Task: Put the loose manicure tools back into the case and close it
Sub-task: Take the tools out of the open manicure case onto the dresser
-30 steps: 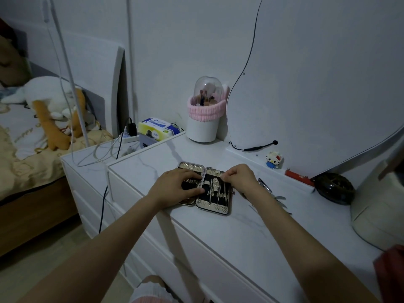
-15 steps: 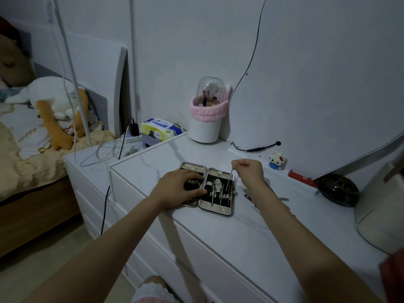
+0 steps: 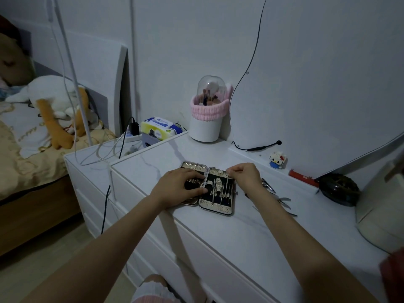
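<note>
Now one open case [image 3: 215, 201], left hand [image 3: 178, 189] flat on it, right hand [image 3: 246, 174] pinching one thin tool [image 3: 227, 182].

The open case [image 3: 216, 191] lies on the dresser [image 3: 251, 232], with loose tools [image 3: 282, 199] on its right. Behind stand a cup [image 3: 206, 125] and a mirror [image 3: 317, 84]; a toy [image 3: 277, 159] sits before the mirror.

The left hand [image 3: 178, 187] covers most of the case's [image 3: 216, 207] left half — what lies under its fingers cannot be told. Whatever the right hand's [image 3: 244, 176] curled fingertips pinch is too small to make out.
</note>
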